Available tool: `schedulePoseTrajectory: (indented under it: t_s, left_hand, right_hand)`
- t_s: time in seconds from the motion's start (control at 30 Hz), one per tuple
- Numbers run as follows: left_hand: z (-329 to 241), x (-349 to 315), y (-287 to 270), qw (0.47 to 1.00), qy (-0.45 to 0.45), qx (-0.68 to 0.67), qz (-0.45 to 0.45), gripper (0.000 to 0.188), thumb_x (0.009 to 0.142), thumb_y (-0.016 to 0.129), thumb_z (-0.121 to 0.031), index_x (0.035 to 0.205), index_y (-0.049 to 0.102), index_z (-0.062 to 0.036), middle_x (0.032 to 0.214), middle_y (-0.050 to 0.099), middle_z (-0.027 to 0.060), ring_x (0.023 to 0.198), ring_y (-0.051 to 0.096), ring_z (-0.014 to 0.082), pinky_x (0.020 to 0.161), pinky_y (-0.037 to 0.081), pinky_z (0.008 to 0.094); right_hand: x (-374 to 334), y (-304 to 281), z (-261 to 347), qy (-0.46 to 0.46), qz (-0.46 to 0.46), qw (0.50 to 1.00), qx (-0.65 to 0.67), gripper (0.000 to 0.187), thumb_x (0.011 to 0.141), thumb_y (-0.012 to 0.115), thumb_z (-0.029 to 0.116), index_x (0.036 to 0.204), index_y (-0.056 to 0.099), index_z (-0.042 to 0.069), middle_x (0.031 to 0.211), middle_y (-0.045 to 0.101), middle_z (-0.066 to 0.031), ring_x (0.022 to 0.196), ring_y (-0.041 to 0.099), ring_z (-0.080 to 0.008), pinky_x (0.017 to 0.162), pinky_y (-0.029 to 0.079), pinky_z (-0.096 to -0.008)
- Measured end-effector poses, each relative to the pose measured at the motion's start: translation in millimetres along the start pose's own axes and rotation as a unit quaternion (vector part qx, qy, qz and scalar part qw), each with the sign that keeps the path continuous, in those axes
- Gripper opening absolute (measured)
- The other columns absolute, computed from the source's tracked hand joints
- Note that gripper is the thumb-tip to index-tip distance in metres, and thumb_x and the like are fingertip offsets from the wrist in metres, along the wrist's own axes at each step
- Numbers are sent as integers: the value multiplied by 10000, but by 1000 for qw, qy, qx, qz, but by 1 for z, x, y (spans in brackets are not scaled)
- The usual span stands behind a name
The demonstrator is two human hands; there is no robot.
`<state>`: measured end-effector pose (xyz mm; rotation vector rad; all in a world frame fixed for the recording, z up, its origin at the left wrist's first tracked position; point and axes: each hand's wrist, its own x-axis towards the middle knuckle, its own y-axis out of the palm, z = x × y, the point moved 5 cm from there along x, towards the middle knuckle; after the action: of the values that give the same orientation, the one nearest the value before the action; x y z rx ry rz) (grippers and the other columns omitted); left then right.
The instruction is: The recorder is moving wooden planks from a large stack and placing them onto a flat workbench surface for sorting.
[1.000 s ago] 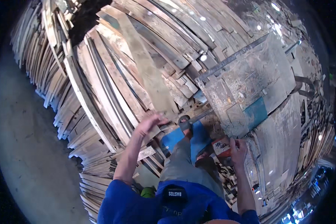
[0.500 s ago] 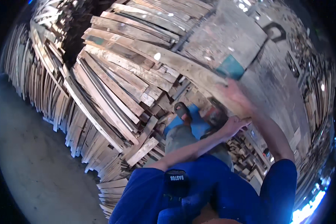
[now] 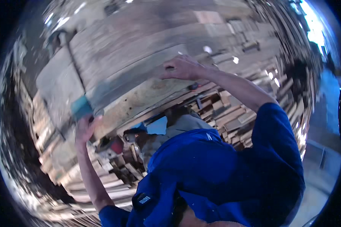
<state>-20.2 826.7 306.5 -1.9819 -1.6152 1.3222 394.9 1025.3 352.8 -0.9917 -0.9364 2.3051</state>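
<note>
A pale wooden board (image 3: 129, 104) with dark spots lies slantwise along the near side of the worktop, in front of my body. My left hand (image 3: 86, 128) is at the board's left end, its fingers bent round it, though motion smears them. Further right, my right hand (image 3: 183, 69) is at the far edge of the board with curled fingers. What lies within those fingers, if anything, is hidden. A teal patch (image 3: 81, 106) shows on the worktop just beyond my left hand.
The broad, worn worktop (image 3: 113, 49) stretches away beyond the board. Small wood offcuts (image 3: 231, 113) are heaped below its near edge at right. More stacked strips (image 3: 98, 181) lie at lower left. A red and dark object (image 3: 115, 145) sits below the board, near my legs.
My view has swung to the right, and the board now runs across in front of me. My hands, close together before, are now far apart, left hand at the board's left end.
</note>
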Motion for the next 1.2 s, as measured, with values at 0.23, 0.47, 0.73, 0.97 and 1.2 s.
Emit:
schedulePoseTrajectory:
  t_s: [0.23, 0.47, 0.73, 0.97, 1.2]
  left_hand:
    - [-151, 101, 84, 986, 7, 167, -11, 653, 824, 642, -678, 1020, 691, -57, 936, 715, 189, 910, 680, 387, 795, 513, 475]
    - [-209, 183, 131, 979, 5, 204, 10, 751, 810, 570, -770, 1066, 683, -73, 1048, 718, 200, 1028, 665, 413, 872, 501, 525]
    - [-231, 213, 164, 979, 2, 198, 38, 786, 808, 527, -811, 1062, 692, -86, 1042, 711, 214, 1036, 656, 426, 871, 492, 543]
    - [-187, 242, 187, 990, 7, 133, -37, 661, 822, 602, -725, 988, 721, -96, 930, 725, 170, 928, 690, 349, 828, 507, 507]
    - [-181, 232, 211, 968, 63, 109, -218, 713, 860, 558, -673, 1330, 597, -138, 1399, 506, 171, 1352, 400, 382, 1188, 182, 593]
  right_hand:
    - [-27, 3, -129, -18, -146, 974, -172, 650, 868, 617, 612, 1231, 628, 72, 1207, 596, -205, 1179, 548, -340, 996, 420, -500]
    - [-13, 10, -192, 117, -142, 976, -113, 720, 839, 672, 597, 1331, 558, 85, 1332, 521, -202, 1302, 449, -378, 1110, 344, -518]
    - [-7, 30, -247, 160, -133, 975, -75, 640, 854, 677, 558, 1311, 593, 118, 1333, 539, -214, 1324, 459, -387, 1102, 373, -516]
    - [25, 33, -254, 106, -79, 970, -203, 613, 918, 616, 524, 1360, 570, 101, 1389, 523, -188, 1321, 459, -368, 1114, 362, -485]
    - [43, 14, -243, 53, -128, 977, -164, 580, 877, 681, 406, 1330, 587, 57, 1432, 490, -192, 1309, 465, -400, 1094, 388, -492]
